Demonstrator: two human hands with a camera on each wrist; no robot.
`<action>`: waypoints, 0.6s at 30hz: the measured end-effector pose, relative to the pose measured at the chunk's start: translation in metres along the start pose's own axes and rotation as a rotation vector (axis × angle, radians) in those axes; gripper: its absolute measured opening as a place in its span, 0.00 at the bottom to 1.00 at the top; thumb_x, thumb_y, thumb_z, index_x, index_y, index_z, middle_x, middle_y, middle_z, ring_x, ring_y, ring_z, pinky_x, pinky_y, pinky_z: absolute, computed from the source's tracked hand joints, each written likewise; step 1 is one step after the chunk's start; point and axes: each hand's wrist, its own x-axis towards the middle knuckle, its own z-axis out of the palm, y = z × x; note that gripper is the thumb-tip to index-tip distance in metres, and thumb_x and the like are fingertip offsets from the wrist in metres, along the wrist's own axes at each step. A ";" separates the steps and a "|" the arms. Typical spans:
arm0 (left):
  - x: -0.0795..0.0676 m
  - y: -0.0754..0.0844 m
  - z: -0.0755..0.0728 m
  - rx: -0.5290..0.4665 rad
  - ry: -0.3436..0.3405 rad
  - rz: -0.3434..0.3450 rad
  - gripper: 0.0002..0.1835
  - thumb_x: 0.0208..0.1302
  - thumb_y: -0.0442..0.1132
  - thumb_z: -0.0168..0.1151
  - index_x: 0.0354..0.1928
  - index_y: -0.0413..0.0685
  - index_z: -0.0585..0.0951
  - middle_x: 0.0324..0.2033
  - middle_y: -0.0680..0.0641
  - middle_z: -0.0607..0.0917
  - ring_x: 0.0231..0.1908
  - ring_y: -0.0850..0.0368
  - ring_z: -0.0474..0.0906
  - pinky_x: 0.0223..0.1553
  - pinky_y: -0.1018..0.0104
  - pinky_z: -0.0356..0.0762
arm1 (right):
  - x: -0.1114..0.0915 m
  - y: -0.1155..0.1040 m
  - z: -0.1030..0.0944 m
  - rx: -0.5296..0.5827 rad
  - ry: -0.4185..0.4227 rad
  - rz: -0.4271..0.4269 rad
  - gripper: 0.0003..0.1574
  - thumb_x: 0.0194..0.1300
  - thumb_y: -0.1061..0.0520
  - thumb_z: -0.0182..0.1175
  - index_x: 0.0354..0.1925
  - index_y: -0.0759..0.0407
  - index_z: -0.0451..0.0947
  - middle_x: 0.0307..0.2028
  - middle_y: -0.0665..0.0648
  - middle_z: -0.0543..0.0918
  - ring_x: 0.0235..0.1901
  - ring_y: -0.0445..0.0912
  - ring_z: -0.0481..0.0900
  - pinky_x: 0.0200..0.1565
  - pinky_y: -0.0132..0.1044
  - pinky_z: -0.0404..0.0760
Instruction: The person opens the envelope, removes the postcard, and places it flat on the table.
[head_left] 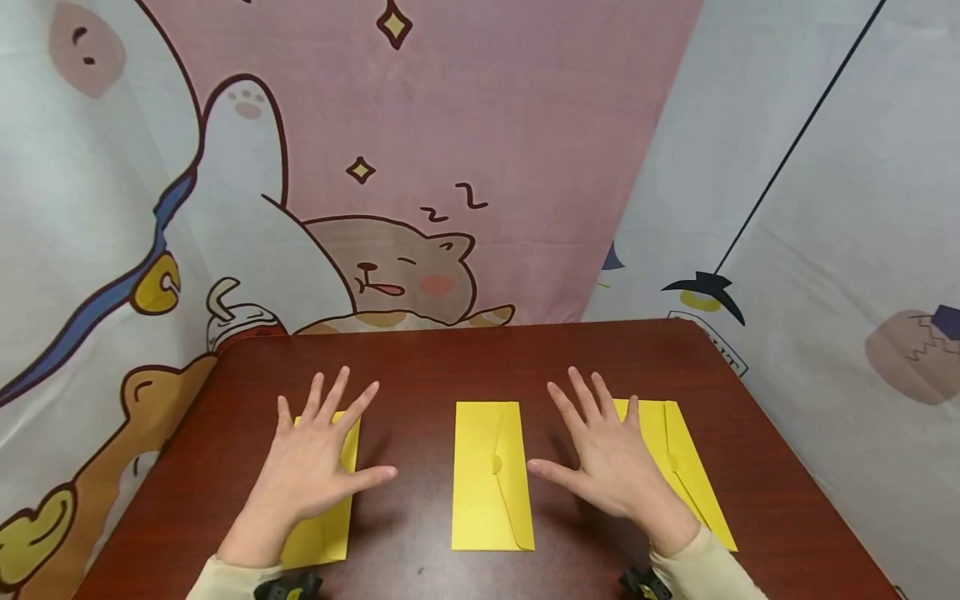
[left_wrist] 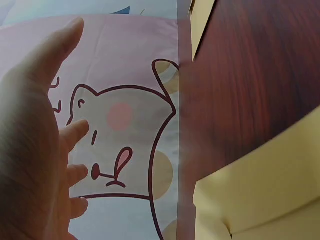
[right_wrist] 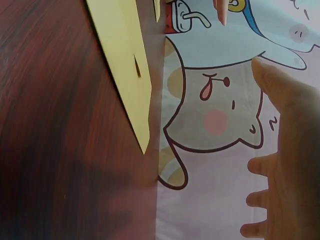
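Observation:
Three yellow envelopes lie on the table in the head view. My left hand (head_left: 313, 462), fingers spread, is held over the left envelope (head_left: 336, 529) and covers much of it. The middle envelope (head_left: 480, 479) lies between my two hands, its flap side up with a small rounded tab. Spread in the same way, my right hand (head_left: 611, 458) is between the middle envelope and the right envelope (head_left: 678, 450), overlapping the latter's left edge. In the left wrist view, the palm of the left hand (left_wrist: 30, 140) has nothing in it; the right hand (right_wrist: 295, 150) likewise holds nothing.
The dark red-brown wooden table (head_left: 408, 358) has its far edge against a cartoon-printed cloth (head_left: 480, 108). More printed cloth (head_left: 847, 208) hangs along the right side. Black wrist devices (head_left: 288, 586) sit at both cuffs.

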 end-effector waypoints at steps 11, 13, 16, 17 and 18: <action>-0.012 -0.023 -0.003 -0.033 -0.033 -0.008 0.60 0.54 0.83 0.62 0.85 0.76 0.50 0.85 0.45 0.44 0.81 0.31 0.41 0.65 0.14 0.42 | 0.008 -0.022 0.011 0.013 0.008 -0.043 0.68 0.62 0.15 0.57 0.85 0.48 0.53 0.83 0.62 0.50 0.79 0.68 0.51 0.61 0.86 0.54; -0.015 -0.028 -0.003 -0.035 -0.042 -0.013 0.60 0.55 0.83 0.63 0.85 0.76 0.49 0.85 0.45 0.44 0.81 0.31 0.41 0.65 0.14 0.43 | 0.010 -0.027 0.012 0.020 0.011 -0.054 0.68 0.62 0.14 0.56 0.85 0.48 0.53 0.83 0.62 0.51 0.79 0.68 0.52 0.61 0.86 0.53; -0.019 -0.036 -0.003 -0.037 -0.060 -0.023 0.60 0.55 0.82 0.62 0.85 0.75 0.49 0.85 0.45 0.44 0.81 0.30 0.42 0.64 0.14 0.43 | 0.013 -0.035 0.014 0.029 0.003 -0.066 0.68 0.63 0.13 0.52 0.85 0.48 0.53 0.83 0.62 0.50 0.79 0.67 0.51 0.62 0.86 0.53; -0.020 -0.039 -0.003 -0.038 -0.064 -0.026 0.60 0.55 0.82 0.62 0.85 0.75 0.50 0.85 0.44 0.44 0.80 0.30 0.42 0.64 0.14 0.43 | 0.014 -0.038 0.015 0.033 -0.001 -0.070 0.67 0.63 0.12 0.51 0.85 0.48 0.53 0.84 0.61 0.50 0.80 0.67 0.51 0.62 0.85 0.53; -0.022 -0.041 -0.003 -0.039 -0.069 -0.028 0.60 0.56 0.82 0.62 0.85 0.75 0.50 0.85 0.44 0.45 0.80 0.30 0.42 0.64 0.14 0.43 | 0.015 -0.041 0.016 0.038 -0.005 -0.072 0.67 0.63 0.13 0.52 0.85 0.48 0.53 0.84 0.61 0.50 0.80 0.66 0.51 0.63 0.85 0.52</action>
